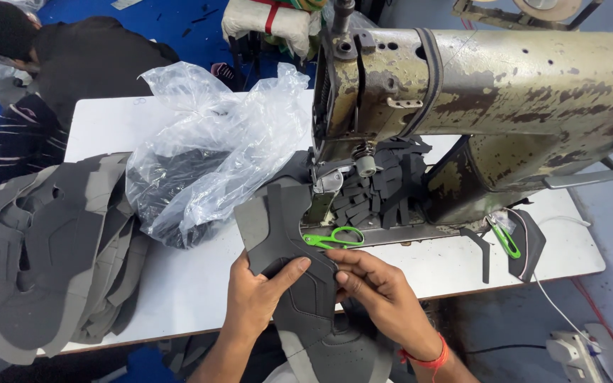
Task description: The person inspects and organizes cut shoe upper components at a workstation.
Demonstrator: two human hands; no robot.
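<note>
left hand pinches the grey shoe-upper piece from the left; right hand grips its right edge | piece lies at the front edge of the white table, its top under the sewing machine | green scissors just beside; plastic bag and stack of grey pieces to the left

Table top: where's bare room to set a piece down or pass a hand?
Bare white table shows between the stack of grey cut pieces and the left hand. A second patch lies right of the right hand, toward the front edge. A strip runs behind the plastic bag. Crowded: around the sewing machine, with green scissors and dark strips.
</note>
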